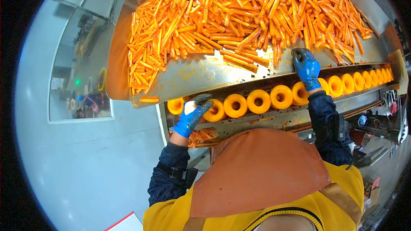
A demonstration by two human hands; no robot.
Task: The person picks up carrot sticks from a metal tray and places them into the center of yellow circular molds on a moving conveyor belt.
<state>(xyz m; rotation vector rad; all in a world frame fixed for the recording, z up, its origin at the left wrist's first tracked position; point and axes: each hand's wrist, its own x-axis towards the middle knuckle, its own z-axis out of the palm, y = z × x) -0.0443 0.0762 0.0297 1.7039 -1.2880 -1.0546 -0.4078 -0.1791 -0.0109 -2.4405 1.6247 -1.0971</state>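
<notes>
Both hands wear blue gloves with dark, stained fingers. My left hand (pixel 191 114) is at the left end of a row of yellow-orange rings (pixel 235 105), its fingers spread apart and pointing right over the rings. A whitish patch shows on its glove. Farther right, my right hand (pixel 306 67) is at the near edge of a metal tray (pixel 192 75), its fingers curled together; what they hold, if anything, is hidden. Just beyond it lies a large heap of orange sticks (pixel 239 13). One loose stick (pixel 149 100) rests at the tray's left corner.
The tray has a raised left wall (pixel 117 53). Below the rings runs a metal ledge (pixel 265 125) with orange scraps (pixel 201 136) at its left. A brown apron (pixel 265 169) fills the near middle. A window (pixel 81 68) is in the left wall.
</notes>
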